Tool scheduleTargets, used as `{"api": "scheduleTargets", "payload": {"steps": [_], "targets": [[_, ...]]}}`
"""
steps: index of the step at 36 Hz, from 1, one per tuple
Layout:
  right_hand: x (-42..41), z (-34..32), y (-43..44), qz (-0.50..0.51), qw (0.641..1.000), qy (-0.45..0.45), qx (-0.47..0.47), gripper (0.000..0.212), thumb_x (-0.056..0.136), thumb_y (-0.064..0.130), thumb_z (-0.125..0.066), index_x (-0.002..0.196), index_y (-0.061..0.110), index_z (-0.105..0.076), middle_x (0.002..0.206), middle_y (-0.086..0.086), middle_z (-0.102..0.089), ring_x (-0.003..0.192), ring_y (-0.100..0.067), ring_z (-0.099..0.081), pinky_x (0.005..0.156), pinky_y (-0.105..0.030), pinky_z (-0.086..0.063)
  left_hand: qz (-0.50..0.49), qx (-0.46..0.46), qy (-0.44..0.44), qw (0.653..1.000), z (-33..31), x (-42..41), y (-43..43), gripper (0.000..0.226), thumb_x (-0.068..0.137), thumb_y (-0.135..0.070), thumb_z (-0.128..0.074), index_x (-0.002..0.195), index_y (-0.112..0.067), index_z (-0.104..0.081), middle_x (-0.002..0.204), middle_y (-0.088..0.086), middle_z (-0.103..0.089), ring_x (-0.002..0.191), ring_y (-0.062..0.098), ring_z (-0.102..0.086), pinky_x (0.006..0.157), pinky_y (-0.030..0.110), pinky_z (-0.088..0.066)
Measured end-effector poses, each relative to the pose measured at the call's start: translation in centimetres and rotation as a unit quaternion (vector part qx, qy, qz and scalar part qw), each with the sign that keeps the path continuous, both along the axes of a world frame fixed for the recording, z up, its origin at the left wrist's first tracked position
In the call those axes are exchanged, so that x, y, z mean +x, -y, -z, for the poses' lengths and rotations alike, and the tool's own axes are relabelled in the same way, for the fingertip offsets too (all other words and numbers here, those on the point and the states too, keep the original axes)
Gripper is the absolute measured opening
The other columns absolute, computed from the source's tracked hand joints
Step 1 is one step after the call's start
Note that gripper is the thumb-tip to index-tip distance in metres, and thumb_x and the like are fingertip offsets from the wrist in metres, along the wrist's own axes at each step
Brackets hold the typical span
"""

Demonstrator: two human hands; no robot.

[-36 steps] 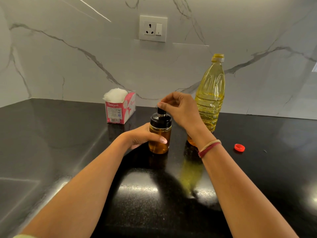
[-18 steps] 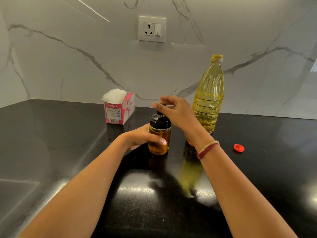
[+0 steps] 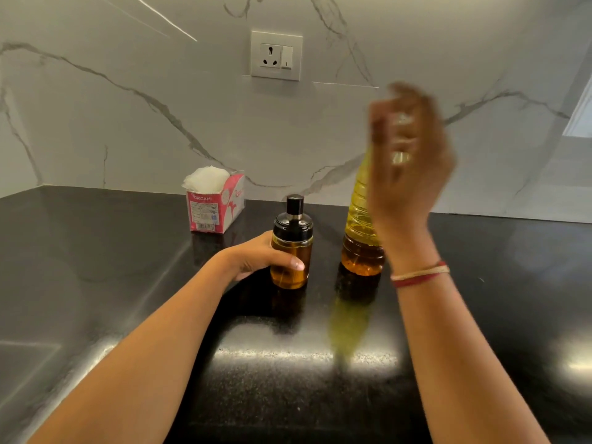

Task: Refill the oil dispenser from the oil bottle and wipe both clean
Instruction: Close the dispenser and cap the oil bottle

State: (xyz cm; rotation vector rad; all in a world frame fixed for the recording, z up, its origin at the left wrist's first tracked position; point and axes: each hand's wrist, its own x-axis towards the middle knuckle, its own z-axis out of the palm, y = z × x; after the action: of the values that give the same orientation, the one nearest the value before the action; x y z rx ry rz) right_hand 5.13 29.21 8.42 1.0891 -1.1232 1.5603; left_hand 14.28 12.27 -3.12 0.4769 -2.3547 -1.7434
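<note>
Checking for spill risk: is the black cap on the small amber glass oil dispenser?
Yes, the black cap sits on the small amber glass oil dispenser, whose body the left hand grips.

I see my left arm stretched forward, its left hand wrapped round the small amber glass oil dispenser with black cap, thumb across the front, while my raised right hand is blurred, fingers loosely bent, grip unreadable.
</note>
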Motion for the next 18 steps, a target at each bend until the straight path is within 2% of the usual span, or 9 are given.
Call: {"api": "scheduleTargets", "payload": {"steps": [3, 5, 7, 9, 10, 12, 13, 14, 18], "targets": [[-3.4, -1.5, -2.9, 0.002, 0.986, 0.027, -0.165, 0.026, 0.097, 0.034, -0.043, 0.1, 0.012, -0.057, 0.084, 0.0, -0.06, 0.07, -0.003, -0.056, 0.056, -0.015, -0.04, -0.005, -0.001, -0.005, 1.0, 0.1, -0.1, 0.0, 0.055, 0.063, -0.023, -0.076, 0.113, -0.034, -0.056, 0.111, -0.008, -0.068, 0.104, 0.006, -0.064, 0.08, 0.019, -0.048], [-6.9, -0.9, -4.4, 0.024, 0.978, 0.101, -0.182, 0.017, 0.097, 0.035, -0.042, 0.087, 0.025, -0.051, 0.076, 0.009, -0.055, 0.067, -0.006, -0.055, 0.055, -0.024, -0.044, -0.012, -0.001, -0.007, 1.0, 0.2, -0.1, 0.1, 0.056, 0.062, -0.025, -0.078, 0.113, -0.034, -0.057, 0.109, -0.009, -0.068, 0.103, 0.006, -0.064, 0.079, 0.019, -0.048], [-10.7, 0.5, -5.5, 0.067, 0.969, 0.229, -0.069, 0.025, 0.096, 0.044, -0.043, 0.074, 0.032, -0.045, 0.074, 0.004, -0.061, 0.068, -0.02, -0.06, 0.066, -0.037, -0.049, -0.02, -0.002, -0.012, 1.0, 0.2, -0.2, 0.2, 0.064, 0.056, -0.03, -0.083, 0.114, -0.034, -0.057, 0.109, -0.009, -0.069, 0.104, 0.007, -0.064, 0.081, 0.021, -0.049], [-14.3, 2.6, -6.4, 0.057, 0.912, 0.37, 0.168, 0.032, 0.093, 0.046, -0.051, 0.068, 0.026, -0.049, 0.089, -0.017, -0.069, 0.071, -0.027, -0.06, 0.072, -0.043, -0.049, -0.033, -0.003, -0.018, 0.999, 0.3, -0.2, 0.4, 0.072, 0.047, -0.037, -0.085, 0.114, -0.032, -0.058, 0.109, -0.007, -0.07, 0.105, 0.01, -0.065, 0.084, 0.023, -0.049], [-15.5, 3.7, -6.9, 0.038, 0.855, 0.421, 0.301, 0.03, 0.091, 0.044, -0.056, 0.07, 0.022, -0.053, 0.098, -0.022, -0.068, 0.071, -0.025, -0.058, 0.07, -0.041, -0.047, -0.037, -0.002, -0.018, 0.999, 0.3, -0.3, 0.4, 0.073, 0.046, -0.037, -0.085, 0.114, -0.032, -0.058, 0.11, -0.006, -0.07, 0.106, 0.01, -0.064, 0.084, 0.024, -0.049], [-16.6, 5.5, -7.8, 0.043, 0.708, 0.462, 0.533, 0.027, 0.085, 0.043, -0.067, 0.085, 0.017, -0.062, 0.108, -0.015, -0.065, 0.085, -0.024, -0.058, 0.073, -0.036, -0.045, -0.042, 0.0, -0.019, 0.999, 0.4, -0.4, 0.5, 0.065, 0.053, -0.031, -0.085, 0.113, -0.032, -0.059, 0.11, -0.006, -0.07, 0.106, 0.01, -0.064, 0.081, 0.023, -0.048], [-16.8, 6.1, -8.1, 0.069, 0.648, 0.455, 0.607, 0.033, 0.08, 0.042, -0.073, 0.095, 0.013, -0.064, 0.11, -0.01, -0.062, 0.096, -0.025, -0.056, 0.077, -0.036, -0.043, -0.045, 0.0, -0.02, 0.999, 0.4, -0.4, 0.4, 0.06, 0.057, -0.028, -0.083, 0.112, -0.032, -0.059, 0.108, -0.007, -0.07, 0.105, 0.009, -0.064, 0.08, 0.022, -0.048], [-16.8, 6.5, -8.1, 0.094, 0.615, 0.44, 0.647, 0.043, 0.076, 0.04, -0.077, 0.104, 0.01, -0.064, 0.112, -0.008, -0.059, 0.102, -0.026, -0.054, 0.079, -0.036, -0.042, -0.049, 0.001, -0.02, 0.999, 0.4, -0.4, 0.4, 0.057, 0.058, -0.026, -0.081, 0.112, -0.032, -0.06, 0.107, -0.008, -0.071, 0.103, 0.007, -0.065, 0.078, 0.021, -0.048], [-16.1, 6.7, -7.3, 0.097, 0.601, 0.431, 0.666, 0.055, 0.071, 0.032, -0.082, 0.116, 0.008, -0.062, 0.113, -0.008, -0.054, 0.113, -0.028, -0.049, 0.083, -0.038, -0.038, -0.054, 0.004, -0.02, 0.998, 0.4, -0.4, 0.3, 0.057, 0.059, -0.025, -0.082, 0.111, -0.032, -0.06, 0.103, -0.009, -0.072, 0.098, 0.004, -0.067, 0.075, 0.019, -0.048]]}}
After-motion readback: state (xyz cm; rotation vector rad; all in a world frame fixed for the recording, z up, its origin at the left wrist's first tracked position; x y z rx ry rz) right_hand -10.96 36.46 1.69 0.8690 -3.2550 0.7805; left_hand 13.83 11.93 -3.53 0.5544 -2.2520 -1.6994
